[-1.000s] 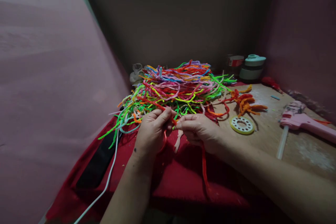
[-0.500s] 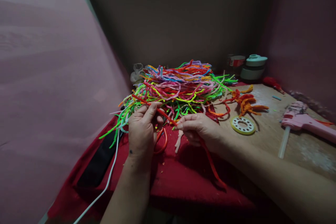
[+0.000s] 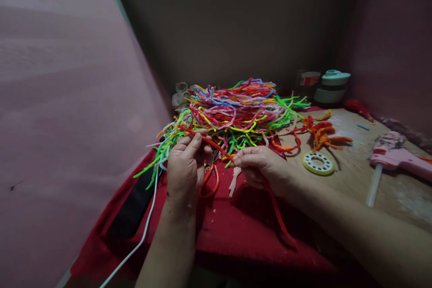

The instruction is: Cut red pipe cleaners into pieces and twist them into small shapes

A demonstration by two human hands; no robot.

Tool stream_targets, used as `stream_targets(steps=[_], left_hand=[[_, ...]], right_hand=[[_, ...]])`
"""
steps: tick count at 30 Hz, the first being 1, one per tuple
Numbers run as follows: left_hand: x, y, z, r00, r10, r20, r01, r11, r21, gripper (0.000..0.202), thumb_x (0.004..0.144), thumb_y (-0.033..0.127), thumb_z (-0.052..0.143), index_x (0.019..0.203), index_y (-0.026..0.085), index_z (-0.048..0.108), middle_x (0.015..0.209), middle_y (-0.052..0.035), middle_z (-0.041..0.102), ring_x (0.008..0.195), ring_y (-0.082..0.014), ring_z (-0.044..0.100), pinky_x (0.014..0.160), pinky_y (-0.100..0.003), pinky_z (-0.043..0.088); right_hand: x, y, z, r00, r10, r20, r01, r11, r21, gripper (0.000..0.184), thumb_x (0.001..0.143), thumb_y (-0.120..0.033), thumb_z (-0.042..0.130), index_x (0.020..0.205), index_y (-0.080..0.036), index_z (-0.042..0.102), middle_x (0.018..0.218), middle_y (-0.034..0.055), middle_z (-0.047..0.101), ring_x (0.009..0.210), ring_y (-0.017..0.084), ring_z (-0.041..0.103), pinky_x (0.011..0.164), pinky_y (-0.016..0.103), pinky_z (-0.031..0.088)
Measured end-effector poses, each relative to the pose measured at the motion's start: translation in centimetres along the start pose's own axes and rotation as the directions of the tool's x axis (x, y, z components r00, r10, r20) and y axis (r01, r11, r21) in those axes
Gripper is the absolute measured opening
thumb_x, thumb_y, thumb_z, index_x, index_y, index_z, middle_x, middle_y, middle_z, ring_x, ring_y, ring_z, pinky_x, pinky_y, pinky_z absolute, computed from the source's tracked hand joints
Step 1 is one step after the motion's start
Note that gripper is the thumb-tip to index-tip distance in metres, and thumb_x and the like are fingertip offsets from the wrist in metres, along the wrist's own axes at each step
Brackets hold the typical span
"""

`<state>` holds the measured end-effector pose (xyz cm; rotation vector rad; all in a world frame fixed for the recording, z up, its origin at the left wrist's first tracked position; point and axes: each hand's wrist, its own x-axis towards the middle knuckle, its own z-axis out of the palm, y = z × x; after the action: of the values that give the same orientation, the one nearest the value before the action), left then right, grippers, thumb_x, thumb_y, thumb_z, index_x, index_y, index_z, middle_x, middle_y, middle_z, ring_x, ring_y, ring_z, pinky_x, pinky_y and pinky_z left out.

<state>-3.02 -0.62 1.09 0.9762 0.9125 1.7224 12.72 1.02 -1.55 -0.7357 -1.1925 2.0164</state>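
A red pipe cleaner [image 3: 218,147] stretches between my hands above a red cloth. My left hand [image 3: 186,159] pinches it between thumb and fingers, and its far end sticks out up and to the left. My right hand [image 3: 258,164] grips it further along; the rest hangs down from beneath the palm toward the cloth's front. Just beyond both hands lies a big heap of many-coloured pipe cleaners [image 3: 232,112]. Red-handled scissors [image 3: 209,184] rest between my wrists, their blades mostly hidden. Beside them is a pale pink strip [image 3: 233,182].
A dark phone [image 3: 130,207] and a white cable [image 3: 148,220] lie at left. On the brown board [image 3: 351,189] are a ring-shaped spool [image 3: 319,163], orange twisted pipe cleaners [image 3: 326,135] and a pink glue gun [image 3: 393,155]. A teal-lidded container [image 3: 332,87] stands behind.
The whole view has shifted slightly, so things appear a little further right. Both hands keep their hold on the red pipe cleaner, with hardly any movement.
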Motion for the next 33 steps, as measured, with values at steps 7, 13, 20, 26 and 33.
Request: stream_targets(steps=[7,13,20,26,33], left_hand=[[0.0,0.2,0.1,1.000,-0.018,0.008,0.019,0.999,-0.038,0.014,0.070,0.014,0.066,0.084,0.011,0.066,0.057,0.0032,0.054,0.048,-0.0028,0.048,0.045,-0.012,0.039],[-0.5,0.6,0.7,0.997,-0.080,-0.005,0.080,0.996,0.042,0.015,0.063,0.011,0.068,0.077,0.015,0.064,0.058,0.0050,0.055,0.046,-0.0019,0.048,0.046,-0.013,0.040],[-0.6,0.4,0.6,0.981,-0.175,0.085,0.170,0.984,0.061,0.016,0.063,0.015,0.069,0.078,0.016,0.063,0.059,0.0040,0.056,0.048,-0.0035,0.050,0.051,-0.016,0.043],[-0.7,0.4,0.7,0.976,-0.196,0.098,0.185,0.977,0.110,0.012,0.071,0.022,0.066,0.079,0.013,0.065,0.053,0.0015,0.055,0.046,-0.0054,0.049,0.045,-0.015,0.039],[-0.8,0.4,1.1,0.995,-0.095,0.040,0.091,0.992,0.084,0.017,0.068,0.024,0.069,0.078,0.014,0.058,0.051,0.0036,0.053,0.045,-0.0066,0.050,0.040,-0.014,0.035]], right_hand=[[-0.4,-0.2,0.2,0.999,-0.005,0.042,0.004,1.000,0.012,0.009,0.065,-0.021,0.060,0.065,-0.017,0.052,0.035,-0.0083,0.040,0.027,0.005,0.026,0.028,0.019,0.020],[-1.0,-0.5,0.3,0.985,-0.010,0.170,0.005,1.000,0.027,0.014,0.070,-0.027,0.062,0.074,-0.015,0.055,0.045,-0.0040,0.051,0.032,0.006,0.036,0.032,0.019,0.029],[-0.3,-0.2,-0.5,0.986,-0.059,0.153,0.044,0.994,0.099,0.016,0.076,-0.027,0.055,0.079,-0.013,0.060,0.038,-0.0062,0.044,0.028,0.005,0.029,0.029,0.018,0.027],[-0.4,-0.3,-0.3,0.990,-0.057,0.130,0.045,0.994,0.095,0.014,0.076,-0.025,0.056,0.078,-0.013,0.062,0.035,-0.0076,0.040,0.027,0.004,0.024,0.027,0.017,0.023],[-0.9,-0.5,-0.4,0.971,-0.081,0.227,0.041,0.983,0.177,0.023,0.081,-0.029,0.053,0.089,-0.011,0.065,0.035,-0.0078,0.039,0.026,0.004,0.022,0.027,0.017,0.021]])
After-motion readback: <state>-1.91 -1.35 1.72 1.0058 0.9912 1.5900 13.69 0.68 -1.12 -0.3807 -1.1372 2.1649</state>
